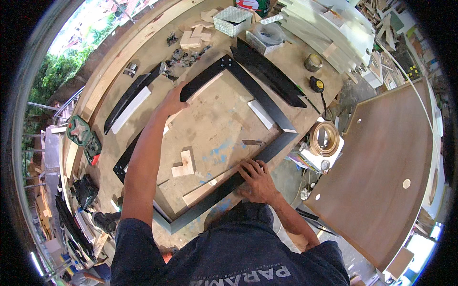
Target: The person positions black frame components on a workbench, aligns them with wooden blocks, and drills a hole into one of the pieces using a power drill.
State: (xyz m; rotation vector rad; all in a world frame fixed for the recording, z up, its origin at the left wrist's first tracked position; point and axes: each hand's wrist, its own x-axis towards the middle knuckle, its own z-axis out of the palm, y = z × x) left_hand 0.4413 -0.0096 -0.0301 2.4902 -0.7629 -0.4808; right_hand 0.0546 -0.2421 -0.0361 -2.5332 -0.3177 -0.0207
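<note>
A black rectangular frame point(206, 202) lies on a wooden worktable, turned so one corner points away from me. My left hand point(172, 102) reaches across to its far left side and grips the rail, thumb toward the inside. Over the near right rail my right hand point(257, 181) is curled, fingers toward the inner edge. Inside the frame sits a small L-shaped wood piece point(184, 164). A white strip point(261, 114) rests against the inner right side, and a pale wood strip point(202, 191) along the near side. My left forearm hides part of the left rail.
Black curved boards point(267, 71) point(132, 97) flank the frame. A tape measure point(316, 84), a tape roll point(313, 62) and a white basket point(232, 21) stand farther back. At left lie an open green case point(84, 138) and a drill point(86, 191). A large brown panel point(374, 176) leans at right.
</note>
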